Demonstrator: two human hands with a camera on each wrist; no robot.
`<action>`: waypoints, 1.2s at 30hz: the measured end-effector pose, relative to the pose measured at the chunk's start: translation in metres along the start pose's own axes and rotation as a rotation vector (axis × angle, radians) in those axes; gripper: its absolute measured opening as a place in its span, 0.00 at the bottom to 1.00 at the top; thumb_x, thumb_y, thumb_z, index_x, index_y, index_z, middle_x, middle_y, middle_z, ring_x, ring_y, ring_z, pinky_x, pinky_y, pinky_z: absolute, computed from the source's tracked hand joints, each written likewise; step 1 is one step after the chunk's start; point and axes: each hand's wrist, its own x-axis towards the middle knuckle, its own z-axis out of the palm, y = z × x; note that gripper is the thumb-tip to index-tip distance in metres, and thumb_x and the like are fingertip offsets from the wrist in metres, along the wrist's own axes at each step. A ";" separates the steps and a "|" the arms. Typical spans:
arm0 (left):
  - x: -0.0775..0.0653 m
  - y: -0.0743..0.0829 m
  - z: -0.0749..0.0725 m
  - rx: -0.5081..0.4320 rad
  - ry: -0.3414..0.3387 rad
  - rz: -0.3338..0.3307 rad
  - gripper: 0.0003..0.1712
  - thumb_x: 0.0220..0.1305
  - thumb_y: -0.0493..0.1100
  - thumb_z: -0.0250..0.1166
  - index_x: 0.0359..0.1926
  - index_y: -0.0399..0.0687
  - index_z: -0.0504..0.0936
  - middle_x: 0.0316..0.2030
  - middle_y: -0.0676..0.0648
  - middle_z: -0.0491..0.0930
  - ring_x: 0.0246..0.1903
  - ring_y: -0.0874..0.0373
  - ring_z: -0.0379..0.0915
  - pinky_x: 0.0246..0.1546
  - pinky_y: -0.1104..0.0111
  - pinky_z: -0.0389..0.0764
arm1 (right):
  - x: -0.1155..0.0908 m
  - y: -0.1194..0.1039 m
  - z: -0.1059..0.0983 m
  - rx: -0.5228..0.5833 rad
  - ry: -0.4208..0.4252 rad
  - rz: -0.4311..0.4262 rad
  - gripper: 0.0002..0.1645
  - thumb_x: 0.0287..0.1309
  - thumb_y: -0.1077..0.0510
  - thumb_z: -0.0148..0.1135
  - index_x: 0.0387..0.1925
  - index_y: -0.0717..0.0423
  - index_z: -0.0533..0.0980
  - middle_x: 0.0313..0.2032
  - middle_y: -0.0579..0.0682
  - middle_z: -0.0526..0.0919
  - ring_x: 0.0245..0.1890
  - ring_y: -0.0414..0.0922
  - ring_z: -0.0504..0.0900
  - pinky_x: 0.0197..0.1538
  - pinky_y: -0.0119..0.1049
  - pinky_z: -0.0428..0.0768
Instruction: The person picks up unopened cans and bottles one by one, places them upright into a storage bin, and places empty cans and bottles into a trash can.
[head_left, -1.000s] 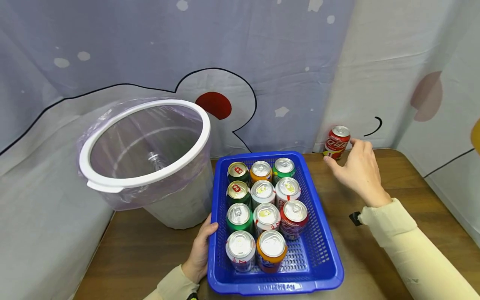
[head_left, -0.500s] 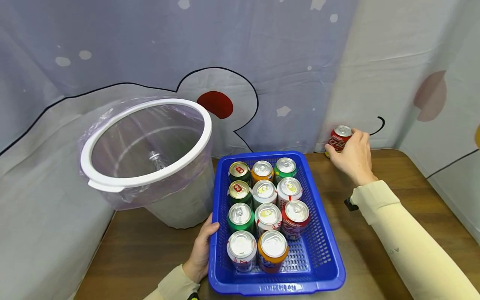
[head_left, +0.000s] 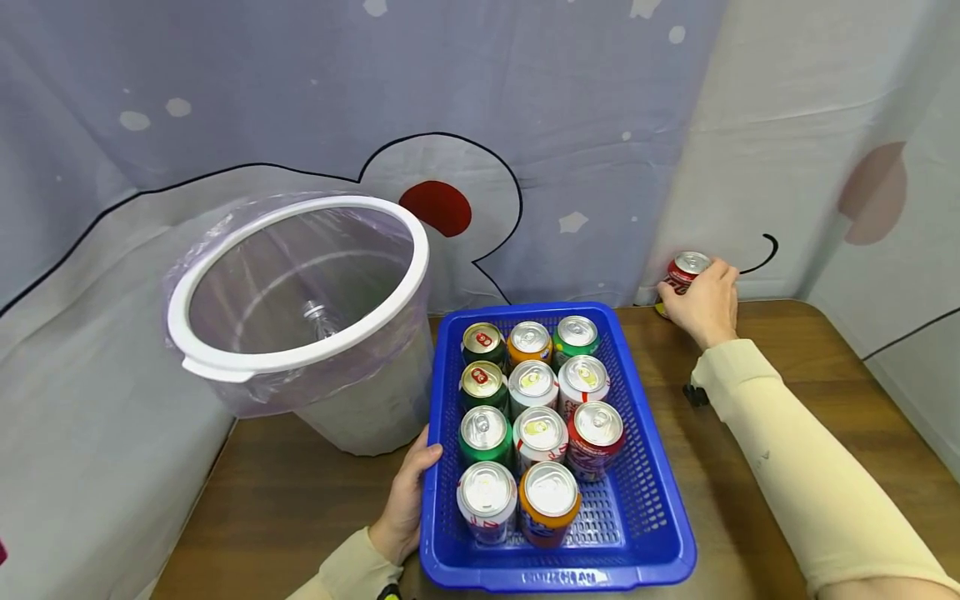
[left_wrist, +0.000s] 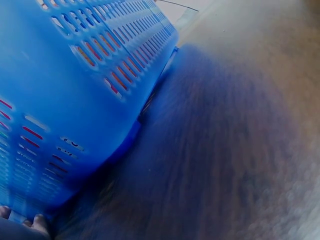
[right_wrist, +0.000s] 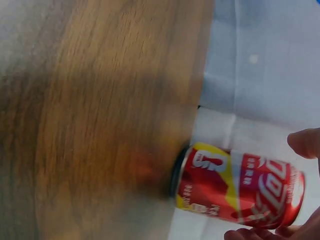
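My left hand [head_left: 403, 504] grips the left side of a blue plastic basket [head_left: 557, 578], thumb over the rim. In the left wrist view its fingertips [left_wrist: 39, 221] show low against the basket wall. Several drink cans stand upright inside, among them an orange can [head_left: 550, 492] and a dark red can [head_left: 595, 437]. At the back right, my right hand [head_left: 708, 304] reaches around a red and yellow cola can [right_wrist: 220, 186] standing on the table. In the right wrist view the thumb stands a little off the can, while the other fingers are close along its opposite side.
A tall bin [head_left: 375, 417] with a white rim and a clear liner stands left of the basket, a clear bottle [head_left: 322, 321] inside. Behind the wooden table [head_left: 262, 517] hangs a patterned curtain [head_left: 600, 125]. Bare basket floor [head_left: 600, 521] shows at its front right.
My right hand has come in closer around the cola can, now covering more of it. The left hand stays at the basket rim, and the view has shifted slightly.
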 end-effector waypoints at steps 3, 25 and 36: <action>0.000 0.000 0.000 -0.003 0.005 -0.001 0.36 0.74 0.44 0.38 0.80 0.48 0.48 0.65 0.52 0.72 0.62 0.59 0.70 0.66 0.64 0.72 | 0.007 0.004 0.003 0.007 -0.007 0.015 0.56 0.63 0.43 0.61 0.75 0.73 0.46 0.66 0.78 0.57 0.61 0.77 0.66 0.67 0.66 0.65; 0.000 0.001 0.001 0.011 0.028 -0.022 0.36 0.74 0.45 0.39 0.81 0.49 0.47 0.66 0.52 0.71 0.63 0.58 0.70 0.66 0.63 0.72 | 0.019 0.015 0.004 0.062 -0.040 0.035 0.53 0.64 0.46 0.65 0.73 0.74 0.51 0.66 0.77 0.62 0.67 0.73 0.64 0.72 0.63 0.62; -0.001 0.002 0.002 0.006 0.030 -0.037 0.35 0.74 0.46 0.39 0.80 0.52 0.48 0.68 0.50 0.68 0.64 0.57 0.68 0.67 0.62 0.70 | 0.012 0.023 -0.004 0.065 -0.066 0.020 0.54 0.64 0.42 0.65 0.73 0.74 0.52 0.66 0.75 0.64 0.67 0.73 0.65 0.71 0.64 0.64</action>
